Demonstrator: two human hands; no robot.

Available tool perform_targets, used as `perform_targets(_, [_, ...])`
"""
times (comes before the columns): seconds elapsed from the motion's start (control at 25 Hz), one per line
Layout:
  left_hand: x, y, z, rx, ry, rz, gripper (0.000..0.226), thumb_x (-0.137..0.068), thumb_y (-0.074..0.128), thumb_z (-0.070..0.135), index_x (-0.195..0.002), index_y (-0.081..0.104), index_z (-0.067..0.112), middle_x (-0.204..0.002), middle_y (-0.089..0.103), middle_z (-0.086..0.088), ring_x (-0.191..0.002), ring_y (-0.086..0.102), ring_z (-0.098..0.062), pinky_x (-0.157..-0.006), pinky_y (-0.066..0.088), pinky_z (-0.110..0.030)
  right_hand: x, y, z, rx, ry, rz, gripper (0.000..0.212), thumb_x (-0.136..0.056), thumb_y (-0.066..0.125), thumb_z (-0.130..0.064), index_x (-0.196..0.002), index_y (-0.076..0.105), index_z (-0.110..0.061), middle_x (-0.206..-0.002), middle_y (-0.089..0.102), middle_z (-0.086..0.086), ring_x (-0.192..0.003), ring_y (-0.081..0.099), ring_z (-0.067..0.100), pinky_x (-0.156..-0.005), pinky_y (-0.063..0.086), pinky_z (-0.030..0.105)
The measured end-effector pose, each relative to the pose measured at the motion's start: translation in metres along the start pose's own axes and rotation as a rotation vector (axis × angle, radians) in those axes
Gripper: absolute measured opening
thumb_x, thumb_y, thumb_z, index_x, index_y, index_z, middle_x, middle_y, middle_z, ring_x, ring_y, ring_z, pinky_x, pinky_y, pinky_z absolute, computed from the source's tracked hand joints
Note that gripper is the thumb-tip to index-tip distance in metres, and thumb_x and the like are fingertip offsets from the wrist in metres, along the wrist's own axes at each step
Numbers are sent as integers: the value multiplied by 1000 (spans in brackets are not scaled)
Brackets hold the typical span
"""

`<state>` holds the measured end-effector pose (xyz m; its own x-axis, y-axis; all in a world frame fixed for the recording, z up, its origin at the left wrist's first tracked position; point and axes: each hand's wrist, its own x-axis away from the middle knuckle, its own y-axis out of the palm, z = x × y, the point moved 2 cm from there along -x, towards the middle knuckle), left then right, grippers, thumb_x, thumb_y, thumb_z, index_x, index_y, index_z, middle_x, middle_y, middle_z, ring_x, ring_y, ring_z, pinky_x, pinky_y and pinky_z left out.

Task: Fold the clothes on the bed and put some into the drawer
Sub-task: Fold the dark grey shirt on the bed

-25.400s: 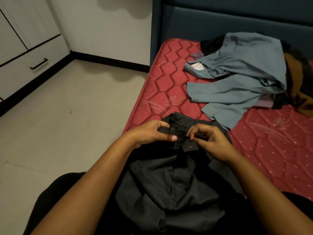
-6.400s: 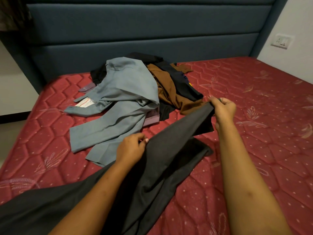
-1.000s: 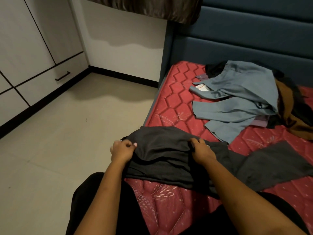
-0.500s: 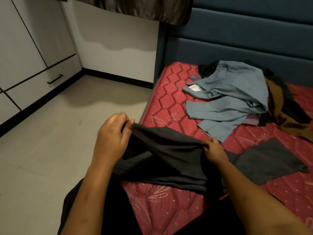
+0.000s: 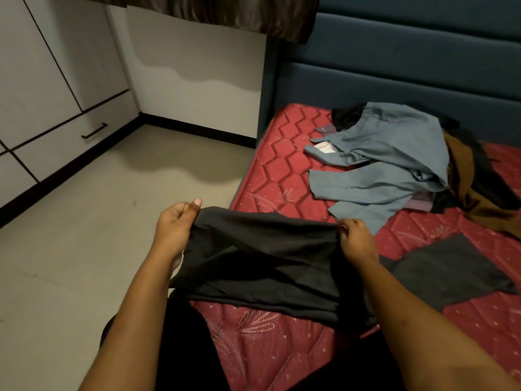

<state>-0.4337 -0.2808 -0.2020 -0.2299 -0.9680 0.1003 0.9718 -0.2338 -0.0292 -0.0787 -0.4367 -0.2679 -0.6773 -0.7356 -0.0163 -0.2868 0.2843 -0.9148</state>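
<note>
Still early on: the left hand [image 5: 172, 230] and right hand [image 5: 356, 240] are each pinching the dark trousers [image 5: 265, 266] mid-fold at the bed's [image 5: 277, 176] near-left edge, while the pile [image 5: 394, 162] by the headboard and the shut drawer [image 5: 76, 139] are waiting.

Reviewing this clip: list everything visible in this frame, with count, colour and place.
dark trousers: one, charcoal, near bed edge, top edge lifted by both hands
blue-grey garment: one, on the pile by the headboard
brown garment: one, right of the pile
black garments: count unclear, under the pile
mattress: one, red quilted
headboard: one, dark blue
drawer: one, white with black handle, far left, closed
curtain: one, brown, top
floor: beige tiles
left hand: gripping trousers
right hand: gripping trousers
</note>
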Motion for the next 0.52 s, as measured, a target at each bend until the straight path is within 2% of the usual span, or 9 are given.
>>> perform_targets(0.04, [-6, -2, -11, -33, -32, -1, 43, -94, 57, 35, -61, 40, 15, -56, 36, -4, -54, 34, -17, -52, 30, -29, 5, 7, -5, 44, -13, 0, 38, -94, 48, -18, -132, 52, -21, -136, 44, 10, -113, 50, 38, -95, 43, 45])
perform_targets(0.08, [-11, -5, -21, -213, -3, 23, 45, -93, 59, 36, -59, 38, 15, -56, 37, -4, -55, 35, -20, -53, 29, -31, 13, 13, -10, 87, -47, 19, 48, -94, 49, -21, -141, 43, -24, -143, 39, 6, -117, 47, 37, -97, 42, 48])
perform_targets(0.16, [-15, -9, -32, -698, 199, 126, 49, -91, 62, 37, -56, 35, 15, -58, 40, -3, -60, 41, -25, -57, 32, -35, 36, 29, -20, 149, -197, 93, 52, -93, 47, -33, -144, 38, -26, -146, 41, 5, -120, 48, 36, -94, 45, 49])
perform_targets(0.2, [-14, -7, -31, -793, 279, 161, 50, -90, 63, 37, -55, 35, 16, -59, 41, -3, -62, 43, -26, -59, 34, -35, 49, 38, -24, 169, -289, 100, 53, -92, 44, -39, -144, 39, -27, -144, 45, 4, -119, 50, 34, -92, 47, 48])
perform_targets(0.28, [-11, -2, -28, -660, 293, 178, 51, -90, 64, 35, -54, 33, 16, -52, 37, 1, -55, 38, -22, -56, 31, -35, 68, 54, -33, 191, -443, 44, 58, -88, 43, -50, -144, 38, -33, -144, 46, 0, -120, 51, 27, -93, 46, 44])
perform_targets(0.36, [-11, 5, -30, -274, 133, 135, 51, -92, 62, 34, -54, 33, 16, -48, 31, 6, -50, 29, -15, -53, 27, -32, 80, 69, -41, 210, -496, -89, 71, -83, 40, -65, -148, 26, -39, -151, 37, -4, -132, 42, 24, -102, 41, 46])
perform_targets(0.4, [-10, 5, -33, -127, 53, 111, 47, -93, 61, 33, -56, 37, 16, -49, 34, 6, -50, 30, -13, -53, 27, -31, 82, 74, -46, 233, -485, -173, 80, -79, 36, -72, -150, 14, -43, -156, 27, -7, -140, 31, 23, -109, 33, 49])
perform_targets(0.48, [-6, 4, -44, 14, -139, -8, 36, -95, 57, 34, -68, 55, 10, -59, 53, -4, -56, 47, -14, -55, 39, -28, 77, 78, -49, 259, -411, -372, 92, -72, 38, -81, -146, -7, -50, -160, 5, -15, -148, 7, 18, -116, 14, 49])
perform_targets(0.52, [-2, 4, -50, 96, -261, -108, 32, -95, 56, 34, -77, 62, 8, -67, 63, -6, -60, 57, -14, -58, 46, -25, 73, 76, -50, 263, -384, -433, 98, -70, 47, -80, -145, -10, -51, -160, 0, -17, -148, 3, 17, -116, 10, 48])
